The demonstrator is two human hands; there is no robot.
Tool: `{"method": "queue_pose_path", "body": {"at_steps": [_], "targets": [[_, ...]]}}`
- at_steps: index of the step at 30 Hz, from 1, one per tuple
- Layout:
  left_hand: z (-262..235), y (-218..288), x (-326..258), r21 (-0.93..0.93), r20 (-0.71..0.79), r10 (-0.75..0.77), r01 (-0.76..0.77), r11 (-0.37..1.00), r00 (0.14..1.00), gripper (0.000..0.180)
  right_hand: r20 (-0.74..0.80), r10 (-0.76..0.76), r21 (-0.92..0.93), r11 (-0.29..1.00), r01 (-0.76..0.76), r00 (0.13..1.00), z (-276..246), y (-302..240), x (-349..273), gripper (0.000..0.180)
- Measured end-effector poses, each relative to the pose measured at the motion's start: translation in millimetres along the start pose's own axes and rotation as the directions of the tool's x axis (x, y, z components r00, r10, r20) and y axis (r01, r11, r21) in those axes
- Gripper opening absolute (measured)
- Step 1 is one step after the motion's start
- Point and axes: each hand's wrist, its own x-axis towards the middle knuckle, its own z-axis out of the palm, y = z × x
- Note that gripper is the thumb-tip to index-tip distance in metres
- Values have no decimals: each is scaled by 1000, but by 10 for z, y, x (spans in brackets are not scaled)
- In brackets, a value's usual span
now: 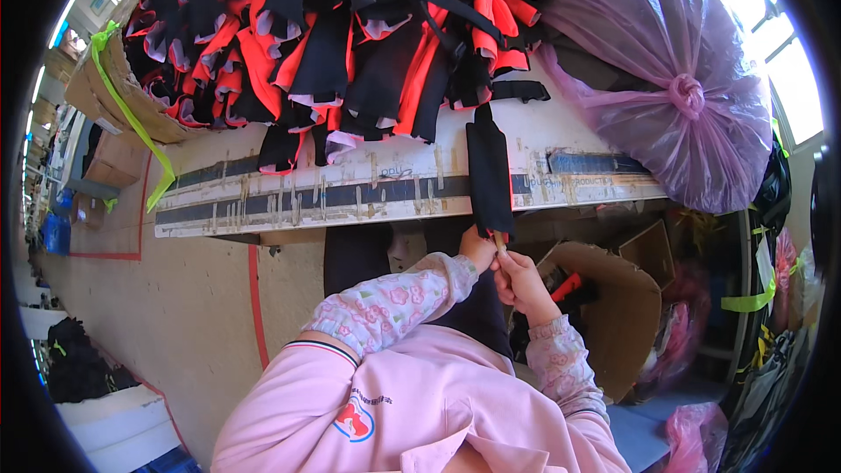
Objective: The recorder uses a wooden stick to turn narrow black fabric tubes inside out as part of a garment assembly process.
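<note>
A black fabric strip with a thin red edge hangs over the front edge of the table toward me. My left hand is closed on its lower end. Just to the right, my right hand is closed with thumb and fingers pinched at the same end. Something small and pale shows between the hands, too small to name. The fingertips are partly hidden by the fabric and by each other. Behind the strip lies a big heap of black and red-orange fabric pieces, some with straps and buckles.
The worn white table has tape strips along its front. A tied purple plastic bag fills its right side. An open cardboard box stands below, right of my legs. A cardboard carton with a yellow-green ribbon sits at the left.
</note>
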Motion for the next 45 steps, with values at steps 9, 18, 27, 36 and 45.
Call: {"method": "queue_pose_path", "body": {"at_steps": [9, 18, 27, 36, 45], "targets": [[11, 140, -94, 13, 68, -210, 210, 978, 975, 22, -209, -203, -529, 846, 64, 957, -69, 296, -465, 27], [50, -171, 27, -256, 37, 14, -4, 967, 999, 16, -154, -2, 108, 994, 19, 988, 239, 721, -980, 31], [38, -120, -22, -232, 20, 104, -96, 968, 994, 23, -220, 5, 100, 995, 18, 976, 226, 859, -1109, 29], [52, 79, -13, -282, 85, 2, 22, 959, 996, 21, -223, -5, 70, 997, 21, 975, 94, 961, -1239, 29], [183, 137, -23, -275, 26, 46, -37, 961, 999, 20, -207, 102, 160, 985, -69, 973, 132, 728, -1083, 30]]}}
